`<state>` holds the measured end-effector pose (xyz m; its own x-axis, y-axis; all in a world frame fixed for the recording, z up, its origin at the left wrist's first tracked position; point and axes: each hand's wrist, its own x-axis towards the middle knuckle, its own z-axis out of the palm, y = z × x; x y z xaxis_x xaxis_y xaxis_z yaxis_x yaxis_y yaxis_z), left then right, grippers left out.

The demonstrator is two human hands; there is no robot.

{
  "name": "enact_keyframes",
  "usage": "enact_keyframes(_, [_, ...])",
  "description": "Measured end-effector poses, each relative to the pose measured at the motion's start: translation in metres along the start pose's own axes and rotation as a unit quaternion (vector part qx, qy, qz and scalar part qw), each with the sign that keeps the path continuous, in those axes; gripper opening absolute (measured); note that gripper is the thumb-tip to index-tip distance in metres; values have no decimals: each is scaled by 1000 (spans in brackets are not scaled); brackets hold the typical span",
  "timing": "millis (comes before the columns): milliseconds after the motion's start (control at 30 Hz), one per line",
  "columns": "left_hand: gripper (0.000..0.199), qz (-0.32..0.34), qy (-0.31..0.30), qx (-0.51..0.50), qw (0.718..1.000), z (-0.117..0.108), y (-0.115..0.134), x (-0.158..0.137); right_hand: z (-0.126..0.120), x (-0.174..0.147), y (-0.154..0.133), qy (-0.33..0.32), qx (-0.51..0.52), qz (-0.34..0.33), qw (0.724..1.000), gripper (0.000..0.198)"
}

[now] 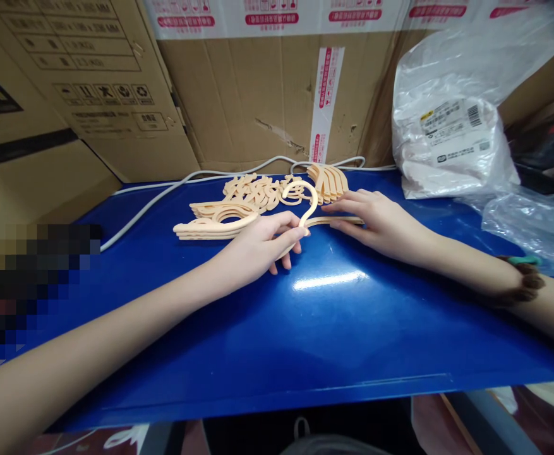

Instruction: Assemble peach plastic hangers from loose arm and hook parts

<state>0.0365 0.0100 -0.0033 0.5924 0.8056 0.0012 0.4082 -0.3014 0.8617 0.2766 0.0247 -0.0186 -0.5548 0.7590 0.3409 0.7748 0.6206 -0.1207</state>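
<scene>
My left hand (264, 243) is closed on a cream plastic clothes hanger (315, 201), pinching it just below the hook, which stands upright. One hanger arm reaches right along the table, and the other is mostly hidden behind my left fingers. At that right arm is my right hand (385, 224), its fingers above and its thumb below, closed lightly around it. Beside my left hand lies a stack of similar hangers (210, 230). Just beyond both hands are a pile of loose cream hook pieces (258, 191) and a row of curved cream arm pieces (328, 183).
All of this lies on a glossy blue table (328, 341). Cardboard boxes (248, 95) wall the back and left. A white cable (163, 189) runs along the rear. At the right stand a clear plastic bag (457, 139) with white contents and crumpled plastic film (532, 221).
</scene>
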Motion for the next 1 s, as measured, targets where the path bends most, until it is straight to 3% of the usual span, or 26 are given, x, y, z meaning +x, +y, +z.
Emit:
enact_keyframes(233, [22,-27,54,-44,997,-4,-6,-2,0,0,-1,-21,-12,-6,1000,31])
enact_keyframes(533, [23,-115,59,-120,984,-8,1,-6,-10,-1,-7,-40,60,-16,997,22])
enact_keyframes(667, [22,-123,67,-177,974,-8,4,-8,-13,-4,-11,-58,101,-4,993,19])
enact_keyframes(867, [22,-181,73,-255,947,-6,11,-10,-22,-4,-21,-98,57,21,993,34])
enact_keyframes(1000, [21,-187,74,-274,940,-6,11,-11,-28,-3,-23,-123,52,-9,991,40])
